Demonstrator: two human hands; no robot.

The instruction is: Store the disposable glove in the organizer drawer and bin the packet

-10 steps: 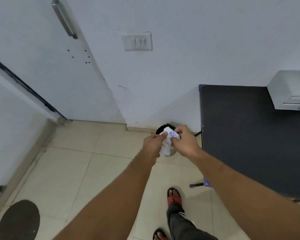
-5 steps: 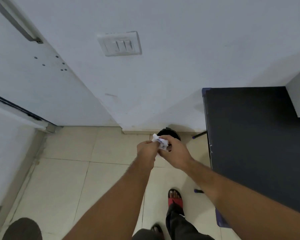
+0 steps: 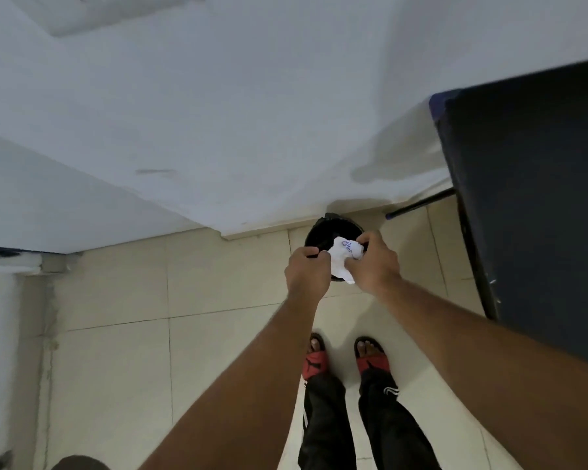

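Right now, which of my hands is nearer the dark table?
Right. Your right hand, pinching the white packet over the black bin, is on the side toward the dark table; your left hand is beyond the packet, farther away.

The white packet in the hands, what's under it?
A black bin on the tiled floor sits below the packet. Both hands hide the bin's near rim, and its inside is too dark to see.

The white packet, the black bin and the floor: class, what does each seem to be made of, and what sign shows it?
Packet: thin paper or plastic film, matt white with blue print; it crumples into sharp creases between both hands. Which one, the picture leaves open.
Bin: probably plastic, dark and smooth; its round rim looks moulded.
Floor: glazed cream tiles, with straight grout lines and a faint sheen.
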